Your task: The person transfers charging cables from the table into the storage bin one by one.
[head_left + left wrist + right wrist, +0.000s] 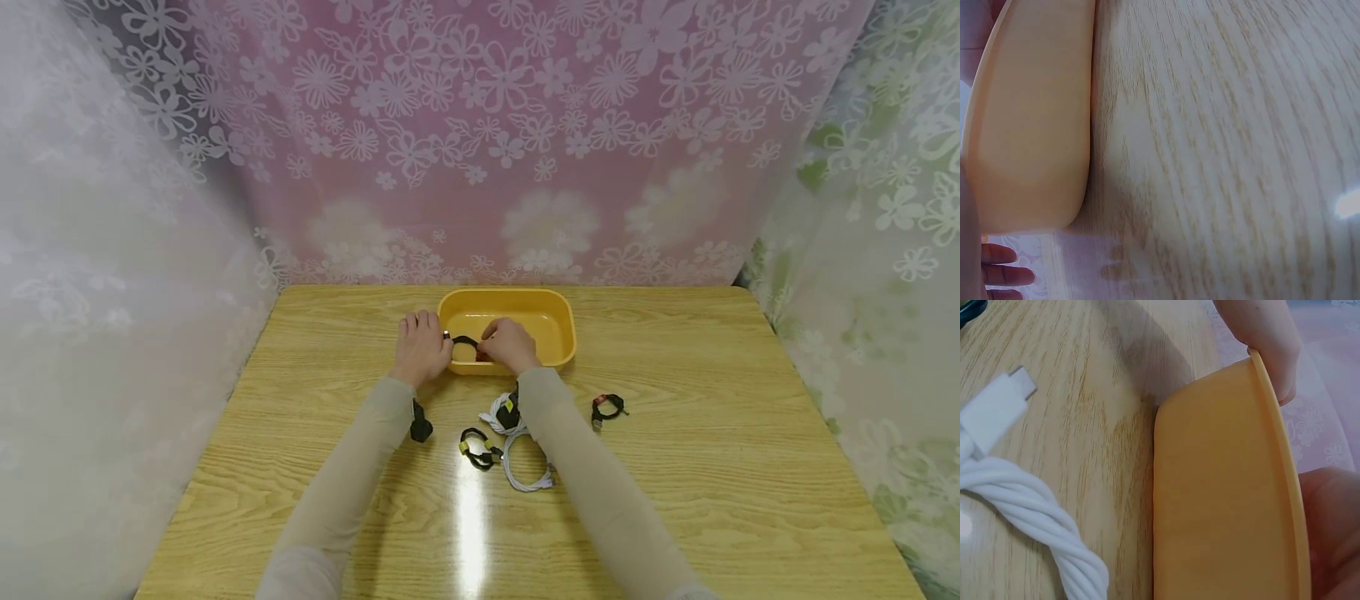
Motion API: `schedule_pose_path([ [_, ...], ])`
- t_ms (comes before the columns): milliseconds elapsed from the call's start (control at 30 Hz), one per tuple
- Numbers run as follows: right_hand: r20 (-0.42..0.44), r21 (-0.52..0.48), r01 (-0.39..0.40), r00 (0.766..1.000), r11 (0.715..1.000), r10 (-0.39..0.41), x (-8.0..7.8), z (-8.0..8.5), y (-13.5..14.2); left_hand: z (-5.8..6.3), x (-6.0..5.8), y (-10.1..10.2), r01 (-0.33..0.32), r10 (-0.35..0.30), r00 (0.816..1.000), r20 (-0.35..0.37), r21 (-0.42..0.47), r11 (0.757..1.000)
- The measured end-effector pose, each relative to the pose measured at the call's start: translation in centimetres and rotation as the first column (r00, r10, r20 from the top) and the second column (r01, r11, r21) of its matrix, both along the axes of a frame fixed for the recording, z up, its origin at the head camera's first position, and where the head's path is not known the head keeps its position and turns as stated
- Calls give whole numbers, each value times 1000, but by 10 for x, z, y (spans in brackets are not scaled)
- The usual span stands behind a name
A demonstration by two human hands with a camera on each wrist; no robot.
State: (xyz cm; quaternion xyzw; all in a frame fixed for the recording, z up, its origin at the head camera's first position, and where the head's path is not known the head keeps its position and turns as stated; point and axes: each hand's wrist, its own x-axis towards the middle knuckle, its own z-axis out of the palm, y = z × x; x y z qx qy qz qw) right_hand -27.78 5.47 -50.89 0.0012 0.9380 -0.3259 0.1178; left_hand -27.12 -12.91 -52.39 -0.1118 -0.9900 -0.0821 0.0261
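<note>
A yellow plastic bin (pixel 558 367) stands near the table's far edge. At its left front corner is my left hand (pixel 422 348), gripping the rim with the thumb over it and the fingers along the outside. My right hand (pixel 512 344) reaches over the front wall into the bin, its curled fingers pinching a coiled black cable (pixel 465 339) by its red tie. That cable's metal plug lies beside my left thumb. In the right wrist view the front wall (pixel 1229 487) hides most of the right hand.
White coiled cables (pixel 512 475), a black coiled cable with yellow ties (pixel 480 458) and a dark item with a yellow mark (pixel 507 412) lie in front of the bin. Another black coiled cable with a red tie (pixel 611 406) is at the right. Patterned curtains (pixel 480 167) border the table.
</note>
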Motion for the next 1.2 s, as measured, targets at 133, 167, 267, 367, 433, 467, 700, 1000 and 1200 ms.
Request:
schedule_pose_path([
  [133, 33, 15, -19, 999, 1000, 18, -1, -2, -1, -1, 0, -1, 2, -2, 1000, -11, 10, 1000],
  [167, 40, 20, -26, 999, 999, 25, -1, -3, -1, -1, 0, -1, 4, -3, 1000, -14, 12, 1000],
  [267, 50, 23, -41, 998, 999, 40, -1, -2, -1, -1, -1, -1, 6, -5, 1000, -15, 17, 1000],
  [367, 56, 20, -52, 997, 998, 50, -1, -1, -1, -1, 0, -1, 5, -5, 1000, -9, 15, 1000],
  [433, 65, 20, -57, 996, 998, 56, 0, 0, -1, -1, 0, -1, 3, -3, 1000, -6, 15, 1000],
  [467, 68, 21, -60, 996, 998, 58, 0, 0, -1, 0, 1, -1, 2, -2, 1000, -5, 17, 1000],
  [700, 80, 33, -76, 994, 997, 73, 1, 1, -1, -1, 0, 0, 2, -2, 1000, -17, 12, 1000],
  [1000, 54, 15, -83, 995, 996, 82, 0, 10, 4, -2, 0, -1, 8, -8, 1000, -15, 0, 1000],
  [1200, 31, -3, -96, 995, 995, 96, 0, 19, 10, -1, 1, -1, 7, -7, 1000, -13, 7, 1000],
])
